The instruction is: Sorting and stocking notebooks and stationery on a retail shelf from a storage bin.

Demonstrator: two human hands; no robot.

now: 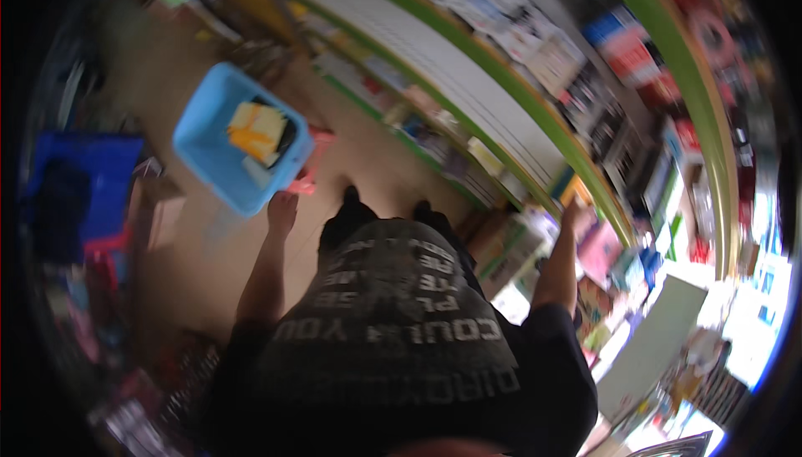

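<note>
My left hand (pixel 283 214) is at the near rim of a light-blue plastic tub (pixel 203 137); blur hides whether its fingers grip the rim. Inside the tub lie a cream and orange packet (pixel 258 130), something dark under it and a pale flat piece (pixel 255 172). A red plastic stool (pixel 306 182) shows partly beneath the tub. On the other side, my right hand (pixel 578 216) reaches to the edge of a green-trimmed shelf (pixel 551 125), close to a small orange and yellow item (pixel 575 191). Whether it holds that item is too blurred to tell.
Shelves of mixed boxed goods (pixel 539 50) curve along the right. A blue crate or bin (pixel 116 162) and a cardboard box (pixel 164 209) stand at left on the tan floor (pixel 207 275). Beyond my right arm is a pale flat panel (pixel 655 344).
</note>
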